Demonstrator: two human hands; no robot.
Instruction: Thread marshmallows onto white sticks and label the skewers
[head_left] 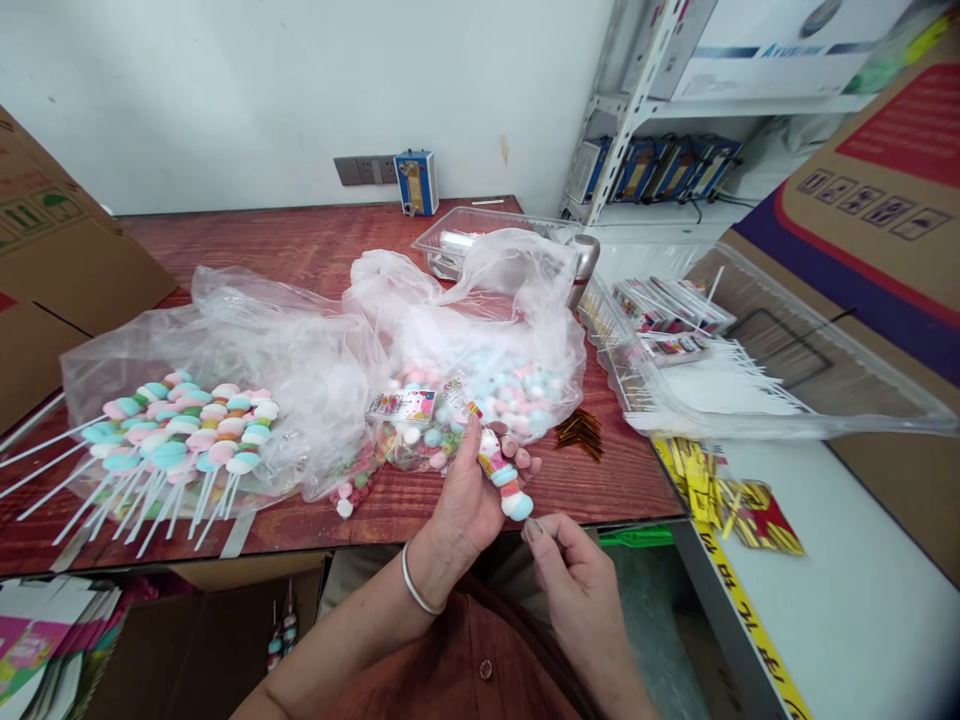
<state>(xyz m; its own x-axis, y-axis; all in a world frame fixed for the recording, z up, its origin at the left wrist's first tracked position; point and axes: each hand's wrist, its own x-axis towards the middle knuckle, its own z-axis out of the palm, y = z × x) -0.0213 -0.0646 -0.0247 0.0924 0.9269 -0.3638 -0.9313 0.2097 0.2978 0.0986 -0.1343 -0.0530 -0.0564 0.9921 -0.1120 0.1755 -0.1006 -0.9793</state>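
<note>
My left hand (466, 492), with a bangle on its wrist, is closed around a marshmallow skewer (512, 490). The candy's white, pink, orange and blue pieces slant down towards me, and a printed wrapper seems to cover its upper part. Just below the pale blue end, my right hand (581, 575) pinches thumb against fingers; what lies in that pinch is too small to make out. Beyond my hands lies a clear plastic bag (480, 330) of loose pastel marshmallows (517, 390). A printed card label (401, 405) rests against its front.
Finished-looking marshmallow skewers (187, 425) lie on plastic at left, white sticks outward. Gold twist ties (579, 435) sit right of the bag. A clear tray (750, 410) holds white sticks and printed packets. Cardboard boxes (862, 220) flank the table; a steel flask (583, 265) stands behind.
</note>
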